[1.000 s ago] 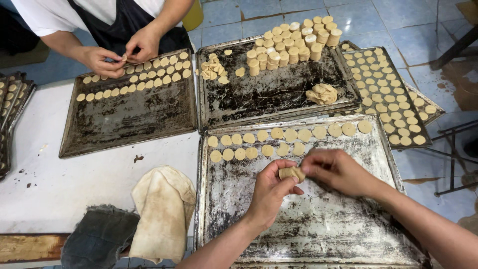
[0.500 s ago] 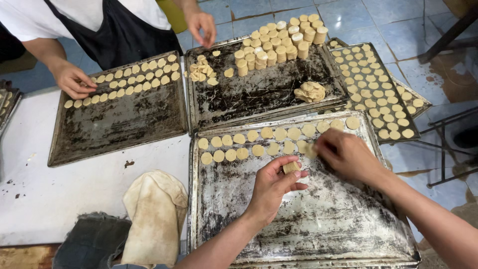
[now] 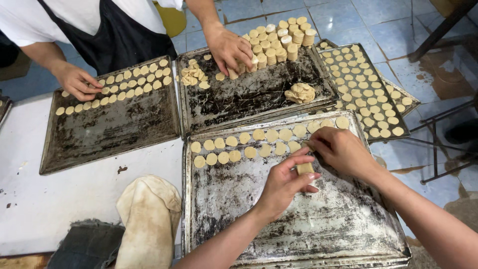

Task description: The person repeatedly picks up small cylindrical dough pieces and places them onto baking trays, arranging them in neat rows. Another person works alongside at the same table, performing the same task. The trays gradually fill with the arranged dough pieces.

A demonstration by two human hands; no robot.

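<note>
The left hand [image 3: 284,185] sits at the centre of the frame, fingers closed round a short stack of dough discs [image 3: 304,168], which stands upright just above the near tray [image 3: 318,234]. Touching it from the right, the right hand [image 3: 341,149] is curled narrow, fingertips on the top of the stack, at the end of the two rows of flat discs [image 3: 259,143] across the tray's upper part. Above, a second blackened tray [image 3: 249,102] carries stacked discs [image 3: 281,42] at the upper centre, where another person's hand [image 3: 230,50] rests. A cloth [image 3: 147,219] lies on the white surface [image 3: 74,192] at lower left.
</note>
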